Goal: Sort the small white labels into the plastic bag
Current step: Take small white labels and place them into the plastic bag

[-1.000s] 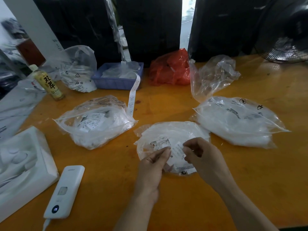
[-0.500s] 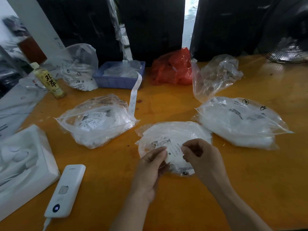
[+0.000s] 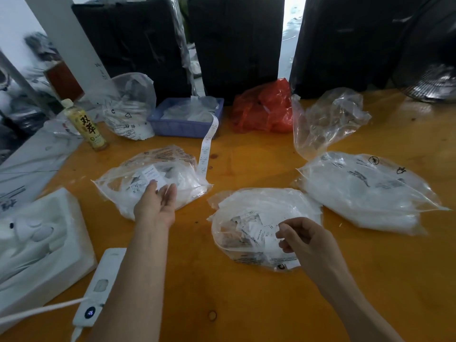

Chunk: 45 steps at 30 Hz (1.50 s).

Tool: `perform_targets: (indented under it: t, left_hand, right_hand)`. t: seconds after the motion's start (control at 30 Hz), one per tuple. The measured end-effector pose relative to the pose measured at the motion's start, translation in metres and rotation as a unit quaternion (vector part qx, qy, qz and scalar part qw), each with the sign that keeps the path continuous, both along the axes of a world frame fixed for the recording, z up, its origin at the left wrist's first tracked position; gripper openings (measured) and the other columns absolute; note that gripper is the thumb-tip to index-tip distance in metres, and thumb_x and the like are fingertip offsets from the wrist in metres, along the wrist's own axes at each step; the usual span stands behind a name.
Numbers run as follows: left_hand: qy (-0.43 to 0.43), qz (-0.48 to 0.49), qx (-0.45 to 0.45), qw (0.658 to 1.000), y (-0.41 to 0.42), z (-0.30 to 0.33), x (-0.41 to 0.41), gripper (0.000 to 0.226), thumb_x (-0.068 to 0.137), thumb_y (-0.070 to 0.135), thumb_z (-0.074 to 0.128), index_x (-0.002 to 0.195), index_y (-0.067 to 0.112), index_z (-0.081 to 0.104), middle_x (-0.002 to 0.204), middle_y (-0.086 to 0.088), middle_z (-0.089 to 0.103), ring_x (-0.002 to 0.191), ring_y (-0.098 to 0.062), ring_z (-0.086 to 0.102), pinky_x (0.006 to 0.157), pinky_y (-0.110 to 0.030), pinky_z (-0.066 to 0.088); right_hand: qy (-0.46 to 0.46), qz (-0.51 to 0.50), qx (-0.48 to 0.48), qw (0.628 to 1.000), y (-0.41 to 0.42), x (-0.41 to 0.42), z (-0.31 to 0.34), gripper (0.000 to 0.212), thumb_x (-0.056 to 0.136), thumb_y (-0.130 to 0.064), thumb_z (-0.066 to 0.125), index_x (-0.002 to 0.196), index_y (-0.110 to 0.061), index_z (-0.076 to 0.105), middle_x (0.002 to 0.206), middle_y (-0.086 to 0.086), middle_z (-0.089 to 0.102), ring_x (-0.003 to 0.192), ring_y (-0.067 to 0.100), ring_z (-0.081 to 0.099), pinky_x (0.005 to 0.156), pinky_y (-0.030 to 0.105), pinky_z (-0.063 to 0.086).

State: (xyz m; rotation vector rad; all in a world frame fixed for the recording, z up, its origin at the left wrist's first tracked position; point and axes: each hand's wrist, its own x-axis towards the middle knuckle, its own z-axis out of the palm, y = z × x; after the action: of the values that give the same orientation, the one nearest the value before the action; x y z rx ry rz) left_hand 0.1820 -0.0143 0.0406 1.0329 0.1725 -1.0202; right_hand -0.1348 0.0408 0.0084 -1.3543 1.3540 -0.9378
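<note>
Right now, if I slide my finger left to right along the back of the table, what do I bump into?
Yellow bottle → crumpled clear bag → blue basket → red bag → empty clear bag.

A: Left hand [image 3: 158, 203]?
B: Reaching over the left plastic bag [image 3: 150, 178], fingers straight, a small white label [image 3: 153, 174] just past the fingertips. Can't tell if they touch.
A: Right hand [image 3: 304, 239]?
B: Curled, fingers pinching at the labels [image 3: 256, 230] on the middle bag [image 3: 261, 218].
A: Rest?
B: Orange table [image 3: 246, 304], full bag [image 3: 365, 188] right, blue basket [image 3: 185, 122], red bag [image 3: 264, 109], bottle [image 3: 85, 125], white handheld device [image 3: 101, 287].
</note>
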Motion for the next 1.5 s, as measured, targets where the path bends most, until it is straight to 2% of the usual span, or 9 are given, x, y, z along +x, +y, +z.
perform_targets:
  t: [0.13, 0.33, 0.6, 0.8, 0.97, 1.03, 1.2, 1.37, 1.5]
  left_hand:
    - [-0.042, -0.037, -0.019, 0.998, 0.005, -0.013, -0.011, 0.046, 0.111, 0.016, 0.05, 0.153, -0.001, 0.043, 0.148, -0.023, 0.056, 0.104, -0.033, 0.068, 0.09, -0.042, 0.063]
    - [-0.068, -0.074, -0.02, 0.995, 0.019, -0.023, -0.027, 0.049, 0.112, 0.018, 0.044, 0.158, 0.004, 0.036, 0.131, -0.015, 0.065, 0.109, -0.034, 0.075, 0.086, -0.038, 0.065]
    - [-0.18, -0.142, 0.089, 0.969, 0.01, -0.03, -0.008, 0.047, 0.112, 0.022, 0.042, 0.158, 0.012, 0.037, 0.103, -0.006, 0.082, 0.084, -0.021, 0.071, 0.069, -0.035, 0.054]
    - [-0.451, -0.218, 0.234, 0.833, -0.005, -0.043, 0.011, 0.039, 0.114, 0.026, 0.036, 0.146, 0.009, 0.048, 0.086, -0.006, 0.068, 0.059, -0.02, 0.051, 0.055, -0.033, 0.044]
    - [-0.585, -0.208, 0.289, 0.729, 0.012, -0.049, 0.0, 0.047, 0.115, 0.031, 0.035, 0.141, 0.001, 0.058, 0.122, -0.024, 0.071, 0.106, -0.044, 0.068, 0.091, -0.056, 0.057]
    - [-0.602, -0.169, 0.285, 0.726, 0.021, -0.043, -0.008, 0.041, 0.114, 0.028, 0.04, 0.14, 0.005, 0.061, 0.125, -0.021, 0.071, 0.108, -0.042, 0.069, 0.092, -0.054, 0.058]
    - [-0.608, -0.114, 0.152, 0.771, 0.044, -0.026, -0.06, 0.022, 0.112, 0.025, 0.049, 0.127, 0.018, 0.063, 0.098, 0.001, 0.071, 0.07, -0.012, 0.063, 0.056, -0.024, 0.044]
    - [-0.618, -0.269, 0.035, 0.738, 0.063, -0.044, -0.12, 0.017, 0.11, 0.034, 0.048, 0.111, 0.034, 0.065, 0.073, 0.005, 0.065, 0.049, -0.006, 0.053, 0.042, -0.023, 0.042]
    - [-0.667, -0.379, 0.014, 0.641, 0.061, -0.063, -0.148, 0.024, 0.108, 0.041, 0.053, 0.127, 0.034, 0.066, 0.11, 0.022, 0.066, 0.089, 0.01, 0.063, 0.07, -0.007, 0.051]
  right_hand:
    - [0.021, -0.002, 0.006, 1.0, -0.002, -0.002, -0.005, 0.011, 0.095, -0.035, 0.064, 0.1, -0.027, 0.069, 0.086, -0.016, 0.075, 0.077, 0.004, 0.071, 0.067, 0.023, 0.057]
    - [0.206, 0.041, -0.029, 0.977, -0.01, -0.002, -0.011, 0.003, 0.1, -0.033, 0.062, 0.098, -0.036, 0.062, 0.088, -0.022, 0.066, 0.081, -0.004, 0.063, 0.061, 0.006, 0.046]
    - [0.276, 0.077, -0.034, 0.957, -0.012, 0.001, -0.033, 0.012, 0.102, -0.035, 0.059, 0.112, -0.034, 0.065, 0.099, -0.026, 0.063, 0.084, -0.006, 0.06, 0.063, 0.01, 0.048]
    - [0.442, 0.117, -0.1, 0.884, -0.013, 0.005, -0.04, 0.036, 0.105, -0.037, 0.048, 0.141, -0.03, 0.047, 0.129, -0.006, 0.059, 0.102, 0.013, 0.063, 0.083, 0.024, 0.053]
    - [0.472, 0.126, -0.098, 0.867, -0.023, 0.012, -0.039, 0.037, 0.103, -0.041, 0.052, 0.139, -0.032, 0.048, 0.116, -0.007, 0.065, 0.087, 0.01, 0.063, 0.073, 0.021, 0.051]
    - [0.47, 0.125, -0.102, 0.868, -0.026, 0.012, -0.037, 0.024, 0.104, -0.038, 0.052, 0.126, -0.031, 0.054, 0.108, -0.008, 0.065, 0.083, 0.01, 0.061, 0.07, 0.021, 0.049]
    - [0.452, 0.091, -0.118, 0.88, -0.03, 0.009, -0.038, 0.009, 0.105, -0.036, 0.048, 0.099, -0.03, 0.051, 0.097, -0.01, 0.062, 0.08, 0.011, 0.058, 0.073, 0.029, 0.053]
    - [0.425, 0.043, -0.181, 0.886, -0.029, 0.004, -0.031, 0.018, 0.103, -0.039, 0.055, 0.101, -0.026, 0.066, 0.098, -0.012, 0.07, 0.077, 0.008, 0.061, 0.066, 0.023, 0.049]
    - [0.426, 0.029, -0.198, 0.882, -0.028, 0.001, -0.023, 0.023, 0.101, -0.043, 0.056, 0.102, -0.026, 0.071, 0.098, -0.011, 0.072, 0.079, 0.009, 0.065, 0.07, 0.028, 0.054]
